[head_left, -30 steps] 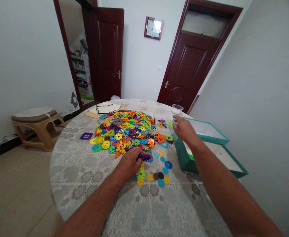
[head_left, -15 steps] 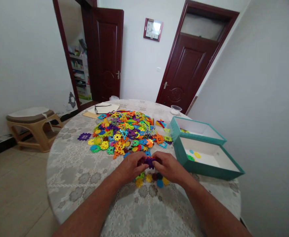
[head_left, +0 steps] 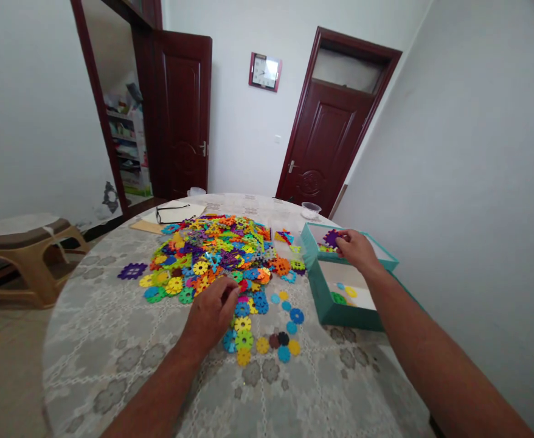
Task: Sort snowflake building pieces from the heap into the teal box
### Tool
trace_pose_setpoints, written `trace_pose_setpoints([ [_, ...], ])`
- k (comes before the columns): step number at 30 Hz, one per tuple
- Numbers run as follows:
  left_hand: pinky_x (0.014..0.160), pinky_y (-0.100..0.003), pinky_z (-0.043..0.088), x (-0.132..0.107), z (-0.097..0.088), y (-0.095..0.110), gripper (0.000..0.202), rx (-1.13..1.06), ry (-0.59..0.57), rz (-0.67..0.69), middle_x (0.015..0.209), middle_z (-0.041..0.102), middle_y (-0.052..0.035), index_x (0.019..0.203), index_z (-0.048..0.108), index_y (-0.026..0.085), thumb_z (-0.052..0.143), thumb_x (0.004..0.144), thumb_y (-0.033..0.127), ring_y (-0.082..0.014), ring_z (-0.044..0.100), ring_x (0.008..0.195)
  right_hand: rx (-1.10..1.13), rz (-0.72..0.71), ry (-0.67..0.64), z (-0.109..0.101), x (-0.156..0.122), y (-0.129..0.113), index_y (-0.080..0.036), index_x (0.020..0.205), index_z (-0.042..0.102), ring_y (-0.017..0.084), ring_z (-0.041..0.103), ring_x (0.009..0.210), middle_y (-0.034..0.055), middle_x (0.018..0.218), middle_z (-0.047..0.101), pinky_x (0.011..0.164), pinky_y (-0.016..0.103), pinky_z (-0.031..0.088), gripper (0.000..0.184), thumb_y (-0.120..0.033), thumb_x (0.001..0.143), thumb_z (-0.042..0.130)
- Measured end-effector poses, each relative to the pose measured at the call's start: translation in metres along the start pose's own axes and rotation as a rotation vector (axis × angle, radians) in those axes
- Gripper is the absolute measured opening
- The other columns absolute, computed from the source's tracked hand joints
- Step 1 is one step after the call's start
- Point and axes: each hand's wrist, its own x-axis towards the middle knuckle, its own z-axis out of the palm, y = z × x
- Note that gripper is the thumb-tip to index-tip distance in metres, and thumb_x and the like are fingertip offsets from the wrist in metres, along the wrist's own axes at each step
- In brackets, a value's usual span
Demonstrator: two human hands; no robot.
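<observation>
Where your left hand (head_left: pixel 212 316) is: at the near edge of the pile (head_left: pixel 212 255) of plastic snowflake pieces, beside its blue ones.
Left fingers (head_left: pixel 230 295): curled, tips down among the pieces; you can't tell whether they hold one.
Right hand (head_left: pixel 356 249): above the far teal box (head_left: pixel 306 243), reaching over its rim.
Right fingers (head_left: pixel 342 238): clenched on a purple piece (head_left: pixel 332 238), which sits inside that box's outline.
Near teal box (head_left: pixel 340 319): just beside the far one, with green and yellow pieces (head_left: pixel 339 298) on its white base.
Loose pieces (head_left: pixel 262 344): scattered on the table (head_left: pixel 103 359) below your left hand.
Rest: glasses (head_left: pixel 172 213) on paper, and a clear cup (head_left: pixel 310 210) at the far edge.
</observation>
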Motion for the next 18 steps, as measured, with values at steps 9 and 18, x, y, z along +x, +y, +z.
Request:
trace_pose_setpoints([
  [9, 0.106, -0.048, 0.048, 0.009, -0.009, -0.016, 0.018, 0.177, 0.413, 0.004, 0.11, 0.066, -0.0111, 0.11, 0.062, 0.021, 0.056, 0.095, 0.028, -0.0309, 0.061, 0.112, -0.289, -0.031, 0.005, 0.017, 0.033, 0.027, -0.016, 0.119, 0.075, 0.026, 0.072, 0.099, 0.0139, 0.108, 0.079, 0.086, 0.032, 0.049, 0.033, -0.023, 0.09, 0.061],
  [18, 0.111, -0.05, 0.046, 0.012, -0.015, -0.034, 0.023, 0.222, 0.603, -0.16, 0.115, 0.064, -0.0131, 0.111, 0.063, 0.019, 0.056, 0.089, 0.016, -0.0314, 0.059, 0.118, -0.356, -0.076, -0.119, 0.03, 0.036, 0.026, -0.01, 0.116, 0.074, 0.034, 0.071, 0.103, 0.0199, 0.107, 0.077, 0.087, 0.041, 0.049, 0.032, -0.025, 0.091, 0.062],
])
